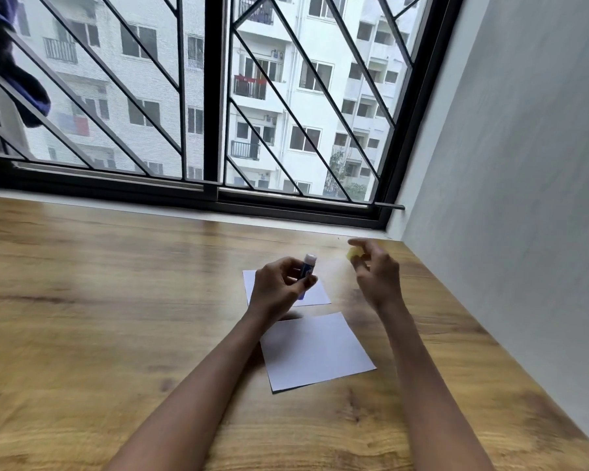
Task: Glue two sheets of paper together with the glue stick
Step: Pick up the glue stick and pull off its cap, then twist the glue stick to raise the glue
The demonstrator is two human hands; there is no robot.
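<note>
My left hand point(279, 287) grips a blue glue stick point(307, 270) upright, its whitish tip uncovered at the top. My right hand point(374, 270), blurred, pinches the yellow cap point(353, 254) off to the right of the stick. Two white sheets lie on the wooden table. The far sheet point(317, 294) sits partly under my left hand. The near sheet point(315, 350) lies closer to me, between my forearms, separate from the far one.
The wooden table point(99, 300) runs to a black-framed window point(215, 195) with a metal grille at the back. A grey wall point(510, 232) bounds the table on the right. A dark blue cloth point(11, 62) hangs at the upper left.
</note>
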